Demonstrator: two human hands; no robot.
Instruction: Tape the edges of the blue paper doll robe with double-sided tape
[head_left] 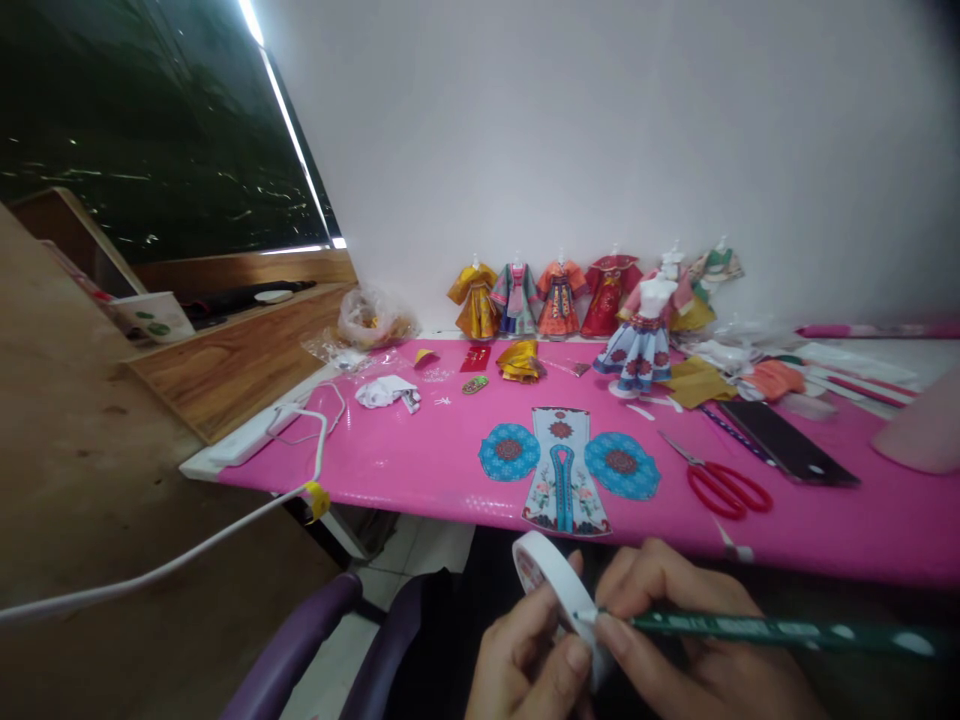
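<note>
One green pencil (793, 631), lettering (705, 624) blurred, tape roll (555, 567) in left hand (525, 660)

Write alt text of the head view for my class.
The left hand holds a roll of white tape while the right hand, gripping a green pencil-like tool, touches the roll. Patterned garment cutouts and red-handled scissors lie on a pink table, dressed miniature mannequins behind.

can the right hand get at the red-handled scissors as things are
Probably yes: the red-handled scissors lie uncovered on the pink table beyond the right hand, though it holds a green pencil-like stick.
</note>
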